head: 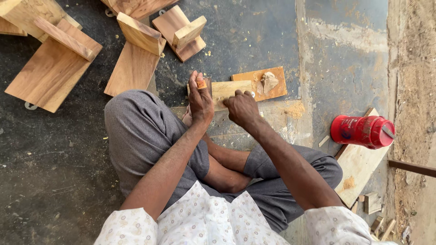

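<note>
One package shows: a red plastic jar lying on its side at the right, resting on the edge of a pale wooden board. It has a small dark label patch near its left end
</note>
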Motion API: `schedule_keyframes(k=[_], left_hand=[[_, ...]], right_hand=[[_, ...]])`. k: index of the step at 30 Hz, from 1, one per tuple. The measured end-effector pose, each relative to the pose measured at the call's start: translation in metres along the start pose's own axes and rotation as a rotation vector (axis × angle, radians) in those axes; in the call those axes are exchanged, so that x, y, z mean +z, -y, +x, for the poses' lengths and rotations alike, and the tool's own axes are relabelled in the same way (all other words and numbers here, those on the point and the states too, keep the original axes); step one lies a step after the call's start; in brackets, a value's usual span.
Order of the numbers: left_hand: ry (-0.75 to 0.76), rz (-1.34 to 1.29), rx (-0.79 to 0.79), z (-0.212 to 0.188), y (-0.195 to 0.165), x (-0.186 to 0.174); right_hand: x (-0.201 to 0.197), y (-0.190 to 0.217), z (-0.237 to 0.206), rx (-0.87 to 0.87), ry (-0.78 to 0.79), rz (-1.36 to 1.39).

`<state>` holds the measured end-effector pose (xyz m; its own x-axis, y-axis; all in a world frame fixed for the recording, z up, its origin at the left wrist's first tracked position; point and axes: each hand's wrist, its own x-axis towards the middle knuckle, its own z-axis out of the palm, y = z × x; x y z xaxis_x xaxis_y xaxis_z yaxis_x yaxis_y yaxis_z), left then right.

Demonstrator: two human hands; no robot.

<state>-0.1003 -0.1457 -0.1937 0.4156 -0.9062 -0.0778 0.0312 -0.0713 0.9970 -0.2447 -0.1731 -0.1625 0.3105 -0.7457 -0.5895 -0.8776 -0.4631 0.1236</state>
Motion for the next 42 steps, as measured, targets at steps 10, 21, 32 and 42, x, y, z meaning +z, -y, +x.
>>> schedule_keyframes(k=[10,21,32,42], left_hand=[[0.026,-0.099,-0.046,-0.003,0.000,-0.001],[0.029,-0.058,-0.043,-0.002,-0.001,-0.002],[-0.007,0.013,0.037,-0.001,0.000,0.001],[-0.019,-0.030,-0.064,-0.008,0.012,0.006]], right_hand=[[0.001,0.006,-0.001,-0.021,-0.329,0.142],[-0.021,0.016,0.012,-0.033,-0.238,0.111],[-0.019,-0.011,-0.021,-0.285,-0.148,-0.150],[-0.037,-0.011,0.046,-0.878,-0.365,-0.472]])
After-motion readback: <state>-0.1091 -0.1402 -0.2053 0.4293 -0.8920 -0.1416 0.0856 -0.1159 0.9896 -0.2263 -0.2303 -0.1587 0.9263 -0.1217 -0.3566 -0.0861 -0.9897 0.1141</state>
